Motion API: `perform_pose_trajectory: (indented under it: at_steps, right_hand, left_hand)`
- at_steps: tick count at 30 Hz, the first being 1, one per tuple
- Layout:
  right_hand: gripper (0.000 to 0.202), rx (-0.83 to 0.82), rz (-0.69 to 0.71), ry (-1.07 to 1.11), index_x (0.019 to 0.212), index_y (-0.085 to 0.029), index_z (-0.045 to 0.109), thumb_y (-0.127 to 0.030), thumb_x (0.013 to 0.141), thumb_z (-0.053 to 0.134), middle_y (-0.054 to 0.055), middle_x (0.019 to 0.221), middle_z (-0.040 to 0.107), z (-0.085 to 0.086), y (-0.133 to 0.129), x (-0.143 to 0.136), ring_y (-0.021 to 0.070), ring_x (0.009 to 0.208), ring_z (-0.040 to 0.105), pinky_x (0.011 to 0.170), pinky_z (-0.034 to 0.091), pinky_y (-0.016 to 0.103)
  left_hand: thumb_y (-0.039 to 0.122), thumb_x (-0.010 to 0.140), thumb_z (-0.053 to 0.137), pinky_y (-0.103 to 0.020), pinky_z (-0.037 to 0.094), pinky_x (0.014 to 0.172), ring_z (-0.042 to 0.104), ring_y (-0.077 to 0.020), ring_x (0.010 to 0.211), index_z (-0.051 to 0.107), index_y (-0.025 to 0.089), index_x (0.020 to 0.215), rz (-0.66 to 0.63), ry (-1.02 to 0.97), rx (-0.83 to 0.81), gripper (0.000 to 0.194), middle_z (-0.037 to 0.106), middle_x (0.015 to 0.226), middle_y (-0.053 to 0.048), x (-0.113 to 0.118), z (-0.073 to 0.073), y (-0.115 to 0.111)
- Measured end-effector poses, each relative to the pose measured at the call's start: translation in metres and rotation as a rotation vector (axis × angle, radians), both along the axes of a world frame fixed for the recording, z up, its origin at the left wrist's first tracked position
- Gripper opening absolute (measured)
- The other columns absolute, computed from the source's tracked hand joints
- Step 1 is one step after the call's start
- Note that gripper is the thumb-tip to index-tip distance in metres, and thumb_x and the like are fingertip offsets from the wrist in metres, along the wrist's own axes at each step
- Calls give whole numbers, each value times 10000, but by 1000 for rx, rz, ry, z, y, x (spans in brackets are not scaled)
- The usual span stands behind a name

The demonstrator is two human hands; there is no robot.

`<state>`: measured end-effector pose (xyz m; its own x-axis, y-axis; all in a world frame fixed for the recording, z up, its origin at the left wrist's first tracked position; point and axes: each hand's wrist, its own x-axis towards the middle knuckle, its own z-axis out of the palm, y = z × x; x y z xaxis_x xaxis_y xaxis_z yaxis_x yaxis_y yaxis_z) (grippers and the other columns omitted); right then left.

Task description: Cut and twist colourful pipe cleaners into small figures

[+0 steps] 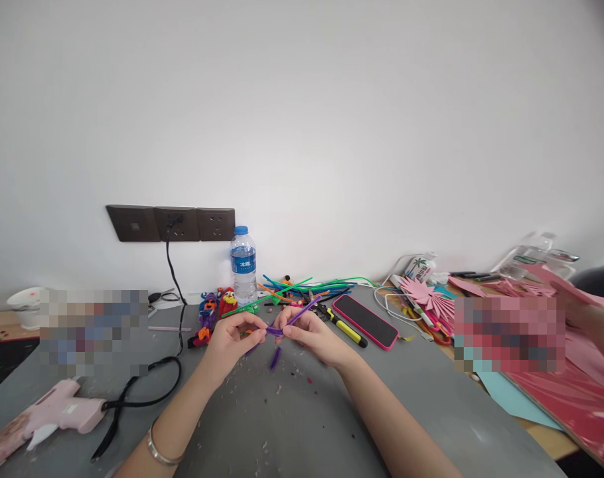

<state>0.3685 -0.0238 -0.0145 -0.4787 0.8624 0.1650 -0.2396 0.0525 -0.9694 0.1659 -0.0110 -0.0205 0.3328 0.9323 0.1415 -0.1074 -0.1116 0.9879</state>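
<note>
Between the fingertips of both hands, nearer the wearer than the clear water bottle with the blue cap [245,272], a fuzzy purple pipe cleaner piece [275,331] is held, the left hand [239,335] pinching one side and the right hand [306,332] the other. Right of the bottle lie loose green and blue pipe cleaners [326,287], a yellow-and-black handled tool [349,330] and a pink-edged black phone [366,321]; just left of it stand small colourful fuzzy figures [208,311].

Bottle [245,265], 12 o'clock: blue cap, blue label, white print. Phone [366,321], 1 o'clock: black screen, pink case. Glue gun [66,408], 8 o'clock: pale pink.
</note>
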Motion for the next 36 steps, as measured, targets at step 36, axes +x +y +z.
perform_pose_trajectory:
  at_steps: [36]
  right_hand:
    - [196, 401, -411, -177, 719, -202, 637, -362, 777, 735, 28, 746, 577, -6, 0, -16, 181, 736, 542, 698, 443, 319]
  left_hand:
    - [504, 816, 586, -218, 313, 457, 411, -103, 489, 637, 178, 906, -45, 216, -30, 342, 494, 612, 34, 6, 0, -4]
